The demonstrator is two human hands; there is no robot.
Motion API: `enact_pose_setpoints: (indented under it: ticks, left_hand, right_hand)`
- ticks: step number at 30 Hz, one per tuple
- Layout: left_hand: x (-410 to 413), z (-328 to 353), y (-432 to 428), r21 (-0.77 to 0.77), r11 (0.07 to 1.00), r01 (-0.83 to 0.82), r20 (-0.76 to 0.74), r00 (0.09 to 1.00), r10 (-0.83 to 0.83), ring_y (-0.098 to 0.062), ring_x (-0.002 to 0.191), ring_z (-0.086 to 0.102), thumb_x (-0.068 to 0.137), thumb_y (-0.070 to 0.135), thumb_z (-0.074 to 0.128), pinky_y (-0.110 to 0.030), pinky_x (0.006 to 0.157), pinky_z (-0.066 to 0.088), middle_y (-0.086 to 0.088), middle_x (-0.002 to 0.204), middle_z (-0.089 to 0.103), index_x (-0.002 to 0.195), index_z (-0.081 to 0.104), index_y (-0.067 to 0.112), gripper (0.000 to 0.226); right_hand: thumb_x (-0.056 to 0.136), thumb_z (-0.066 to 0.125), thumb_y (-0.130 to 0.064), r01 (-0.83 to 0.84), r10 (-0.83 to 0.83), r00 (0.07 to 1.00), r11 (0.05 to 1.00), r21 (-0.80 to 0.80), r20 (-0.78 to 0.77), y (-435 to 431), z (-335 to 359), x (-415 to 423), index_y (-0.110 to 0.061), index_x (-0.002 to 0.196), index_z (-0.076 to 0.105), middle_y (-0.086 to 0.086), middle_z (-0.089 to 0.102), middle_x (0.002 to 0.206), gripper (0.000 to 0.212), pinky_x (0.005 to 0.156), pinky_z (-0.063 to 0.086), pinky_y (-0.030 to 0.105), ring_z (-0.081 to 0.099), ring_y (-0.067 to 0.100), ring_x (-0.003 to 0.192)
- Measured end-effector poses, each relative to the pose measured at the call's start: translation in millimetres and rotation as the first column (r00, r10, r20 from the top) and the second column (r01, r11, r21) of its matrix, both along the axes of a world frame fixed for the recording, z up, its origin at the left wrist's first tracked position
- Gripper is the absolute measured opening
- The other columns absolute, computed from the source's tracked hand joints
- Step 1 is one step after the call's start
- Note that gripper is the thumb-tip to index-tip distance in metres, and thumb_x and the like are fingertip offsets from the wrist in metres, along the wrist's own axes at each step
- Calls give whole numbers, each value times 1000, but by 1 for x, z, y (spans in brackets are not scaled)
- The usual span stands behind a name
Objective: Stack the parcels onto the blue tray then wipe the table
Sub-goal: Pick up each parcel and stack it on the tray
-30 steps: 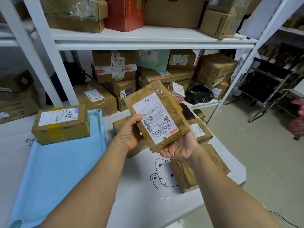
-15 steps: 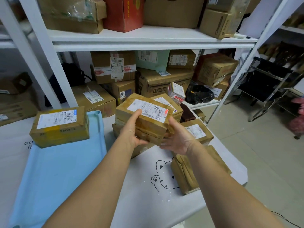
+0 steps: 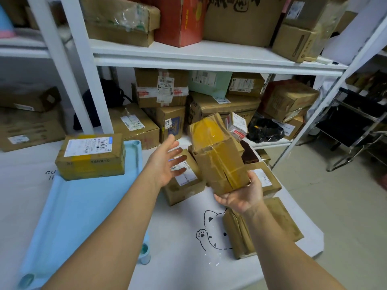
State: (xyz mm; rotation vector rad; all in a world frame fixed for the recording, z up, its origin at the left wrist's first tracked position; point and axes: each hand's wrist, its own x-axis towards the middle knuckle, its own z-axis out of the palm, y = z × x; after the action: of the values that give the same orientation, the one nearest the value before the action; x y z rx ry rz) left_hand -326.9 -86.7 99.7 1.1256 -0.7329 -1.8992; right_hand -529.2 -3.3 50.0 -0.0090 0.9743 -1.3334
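- A single head-worn wide-angle camera looks forward and down along both forearms, close above the white table (image 3: 178,258).
- It faces white shelving (image 3: 209,57) stacked with boxes straight ahead.
- Bare floor (image 3: 345,206) fills the right edge, and straight lines bow near the borders.

Even, soft indoor light, faint shadows, slight motion blur, wide-angle bending at edges.

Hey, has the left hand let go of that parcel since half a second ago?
Yes. The left hand is off the held parcel, open, shifted left toward the blue tray; only the right hand supports it.
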Motion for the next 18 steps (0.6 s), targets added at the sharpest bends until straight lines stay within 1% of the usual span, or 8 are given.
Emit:
enact_pose_setpoints:
  ticks: [3,5,7,9,12,15,16,18]
  left_hand:
    - [-4,8,7,-54,996,66,19,998,-65,-23,102,57,83,56,58,-38,77,45,-1,127,58,121,59,22,51]
    - [-4,12,10,-112,990,87,46,996,-82,-23,102,57,81,52,62,-40,80,47,-1,117,62,111,62,24,41]
    - [-1,14,11,-155,983,101,50,994,-94,-23,100,58,83,41,65,-42,86,48,0,106,65,113,63,24,35]
    - [4,14,13,-201,972,124,50,992,-116,-20,95,59,84,32,64,-41,87,48,1,96,66,114,65,23,32]
    - [11,14,15,-249,953,173,49,985,-166,-19,92,56,81,25,63,-40,83,47,0,94,64,111,67,23,30]
    - [19,12,17,-206,968,141,1,990,-144,-19,89,54,85,16,58,-39,74,50,-3,94,61,109,67,23,26]
    - [22,9,16,-175,979,107,-2,994,-109,-20,87,53,88,15,55,-38,71,49,-4,94,59,107,68,23,24]
    - [28,1,14,-92,995,38,40,999,-34,-22,88,53,90,24,55,-39,72,49,-3,95,59,101,68,23,17]
  right_hand:
    - [76,47,-46,5,-5,999,1000,6,32,-2,-5,6,-18,97,63,14,65,112,38,86,43,45,58,37,105]
    - [75,46,-43,10,-10,1000,1000,5,18,-3,-5,8,-17,87,62,12,65,103,33,83,43,44,58,36,100]
    - [77,46,-43,17,-17,1000,1000,2,8,-4,-6,10,-16,85,62,12,65,102,33,82,43,46,57,36,99]
    - [76,47,-43,25,-25,1000,1000,-4,7,-6,-7,10,-16,89,62,12,66,105,34,84,42,49,56,37,103]
    - [66,53,-39,51,-52,999,998,-45,-8,-8,-6,11,-19,105,64,12,66,112,46,92,41,52,56,36,108]
    - [73,52,-36,151,-157,986,985,-84,-65,-14,-1,8,-21,114,65,8,68,115,46,101,38,50,57,31,110]
    - [76,52,-36,172,-182,978,980,-97,-106,-16,2,7,-20,113,66,7,69,112,42,99,41,45,58,29,108]
    - [78,55,-34,162,-187,958,979,-127,-217,-19,7,5,-18,110,65,6,70,100,37,86,46,36,60,26,100]
